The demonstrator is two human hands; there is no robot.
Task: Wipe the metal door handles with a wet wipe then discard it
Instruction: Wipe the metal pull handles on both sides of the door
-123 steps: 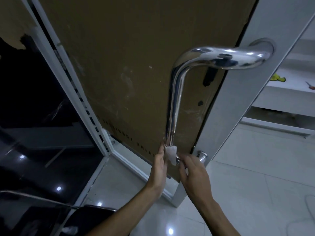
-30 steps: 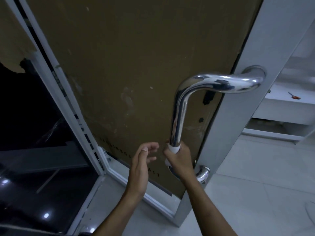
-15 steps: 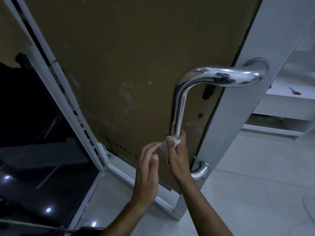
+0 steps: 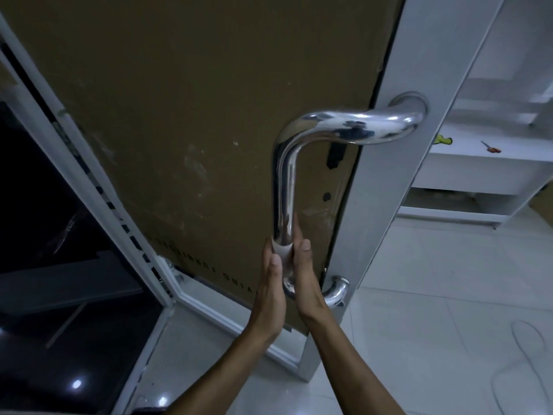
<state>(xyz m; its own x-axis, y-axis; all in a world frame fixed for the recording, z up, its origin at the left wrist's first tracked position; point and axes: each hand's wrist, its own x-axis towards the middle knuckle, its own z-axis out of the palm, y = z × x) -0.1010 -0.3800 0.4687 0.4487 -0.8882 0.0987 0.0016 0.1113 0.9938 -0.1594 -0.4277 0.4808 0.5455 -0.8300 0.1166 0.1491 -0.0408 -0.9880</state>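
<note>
- Wipe (image 4: pixel 282 250), a pale patch wrapped on the lower part of the handle's upright bar, is pressed between my 2 hands.
- Handle (image 4: pixel 283 187) is a polished metal tube: 1 arm runs from the silver door frame (image 4: pixel 377 187) at the top, bends down into the upright bar, then curves back to a lower mount beside my right wrist.
- Left hand (image 4: pixel 270 290) lies along the left side of the bar, fingers (image 4: pixel 267 251) straight and pressed together against the wipe.
- Right hand (image 4: pixel 305 277) lies along the right side, fingers straight and close together, thumb up, pressing the wipe from that side.
- Door panel (image 4: pixel 185 121) behind the handle is brown, scuffed, with a row of small printed letters near its lower edge.
- Floor (image 4: pixel 419 339) is pale tile; a thin cable loops at the right.
- White shelf (image 4: pixel 466 163) at far right carries a yellow-green item (image 4: pixel 443 140) and a small orange-handled tool (image 4: pixel 490 147).
</note>
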